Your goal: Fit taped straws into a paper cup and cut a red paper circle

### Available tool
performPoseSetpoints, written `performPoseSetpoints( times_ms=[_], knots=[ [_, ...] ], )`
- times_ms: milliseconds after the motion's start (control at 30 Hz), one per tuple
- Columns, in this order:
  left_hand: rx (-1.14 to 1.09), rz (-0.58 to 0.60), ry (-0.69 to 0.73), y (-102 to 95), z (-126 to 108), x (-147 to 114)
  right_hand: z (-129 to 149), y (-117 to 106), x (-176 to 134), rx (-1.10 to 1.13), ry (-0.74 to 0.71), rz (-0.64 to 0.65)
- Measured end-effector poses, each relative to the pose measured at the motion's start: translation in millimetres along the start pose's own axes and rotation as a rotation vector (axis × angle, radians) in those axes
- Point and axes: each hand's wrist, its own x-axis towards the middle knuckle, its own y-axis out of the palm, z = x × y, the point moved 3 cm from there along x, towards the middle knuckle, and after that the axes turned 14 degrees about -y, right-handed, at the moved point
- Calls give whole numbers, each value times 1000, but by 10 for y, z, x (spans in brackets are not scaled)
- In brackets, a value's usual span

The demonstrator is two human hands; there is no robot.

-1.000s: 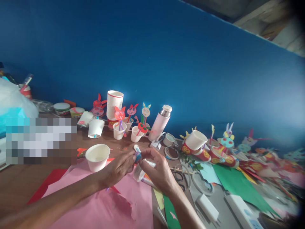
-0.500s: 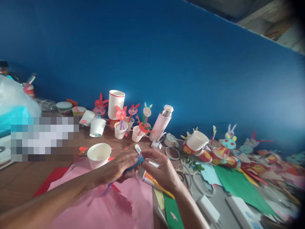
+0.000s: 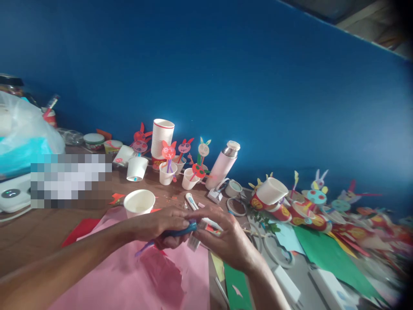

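My left hand (image 3: 167,226) is closed around a smooth, elongated blue thing (image 3: 180,229), whose kind I cannot make out. A thin purple strip (image 3: 144,248) sticks out below that hand. My right hand (image 3: 222,232) curves over the blue thing's right end, thumb and fingertips closing on it. Partly hidden behind the right fingers is a tube with a pale crimped end (image 3: 193,244). Under both hands lies pink paper (image 3: 129,280) with a torn or cut edge. An upright white paper cup (image 3: 139,200) stands just beyond my left forearm.
Several cups with paper animal faces (image 3: 167,172) line the blue wall, beside a cup stack (image 3: 163,137) and a pink thermos (image 3: 222,165). At right lie green paper (image 3: 332,254), cables (image 3: 274,249), a white power strip (image 3: 332,288) and more cup figures (image 3: 314,206).
My right fingers have moved closer over the blue thing's end. The blue thing now lies flatter. The view has shifted slightly, showing more at the left.
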Motion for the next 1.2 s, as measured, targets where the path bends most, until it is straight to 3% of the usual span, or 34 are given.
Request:
performPoseSetpoints(
  times_ms=[200,400,600,1200],
  knots=[
    [1,-1,-51,-4,19,-7,112,2,-12,-109,-113,7],
    [-13,121,-141,51,25,-15,247,13,-33,-203,-168,50],
    [-30,198,-235,58,74,-3,322,-3,-12,-126,-285,49],
    [2,210,-205,68,68,-14,351,21,-63,-169,-266,78]
  ],
)
